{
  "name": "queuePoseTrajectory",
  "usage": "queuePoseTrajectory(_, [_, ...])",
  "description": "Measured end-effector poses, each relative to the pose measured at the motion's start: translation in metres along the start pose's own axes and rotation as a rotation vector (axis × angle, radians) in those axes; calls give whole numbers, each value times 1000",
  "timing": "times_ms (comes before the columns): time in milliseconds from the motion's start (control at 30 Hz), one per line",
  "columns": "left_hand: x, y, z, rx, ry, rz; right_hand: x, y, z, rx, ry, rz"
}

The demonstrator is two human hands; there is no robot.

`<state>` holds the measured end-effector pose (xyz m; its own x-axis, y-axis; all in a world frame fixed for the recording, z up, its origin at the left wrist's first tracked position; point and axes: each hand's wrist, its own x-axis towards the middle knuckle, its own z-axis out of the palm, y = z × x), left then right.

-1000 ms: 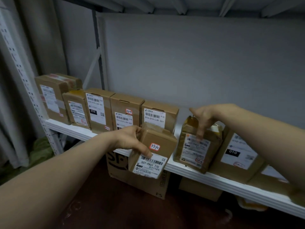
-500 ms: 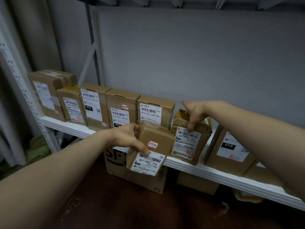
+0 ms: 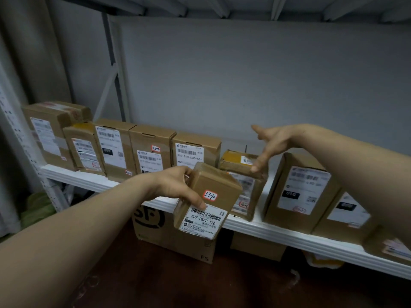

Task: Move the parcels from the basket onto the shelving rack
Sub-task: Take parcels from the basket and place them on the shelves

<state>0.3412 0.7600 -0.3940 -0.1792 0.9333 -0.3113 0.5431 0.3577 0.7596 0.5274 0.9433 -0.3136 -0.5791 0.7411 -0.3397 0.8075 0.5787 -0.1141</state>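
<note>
— Our right hand (image 3: 274,144) no longer grips the leaning parcel (image 3: 248,192) on the shelf (image 3: 278,230): fingers (image 3: 261,160) spread, holding nothing, just above it.
— So that one is placed. Our left hand (image 3: 175,187) curls round the next parcel (image 3: 209,196), before the shelf edge.

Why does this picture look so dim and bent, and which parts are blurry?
Head view: dim, flat light, no glare; the wide lens bends the white perforated upright at the left edge; the small brown cardboard parcel gripped by the left hand has a readable label, while the label on the tall brown box at far left is smeared.
</note>
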Motion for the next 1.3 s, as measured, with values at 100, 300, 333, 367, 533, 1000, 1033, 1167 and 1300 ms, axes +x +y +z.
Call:
queuePoseTrajectory(100, [3, 20, 6, 2, -56, 30, -17, 30, -6, -53, -20, 71])
queuePoseTrajectory(300, [11, 52, 18, 56, -97, 90, -24, 63, 14, -146, -65, 141])
queuePoseTrajectory(333, [12, 55, 19, 67, -104, 94, -24, 65, 17, -119, -50, 130])
queuePoseTrajectory(367, [13, 57, 19, 74, -107, 100, -24, 67, 18, -89, -32, 120])
queuePoseTrajectory(533, [11, 66, 20, 66, -115, 127, -22, 57, 19, 15, -9, 66])
queuePoseTrajectory(1000, [3, 68, 14, 79, -137, 127, -24, 53, 14, 100, -31, 46])
queuePoseTrajectory(1033, [2, 70, 14, 78, -151, 134, -28, 56, 12, 106, -17, 51])
queuePoseTrajectory(1167, [3, 82, 21, 83, -232, 164, -52, 76, 0, 314, 33, 59])
queuePoseTrajectory(1300, [12, 105, 42, 107, -302, 217, -67, 115, -10, 345, 125, 120])
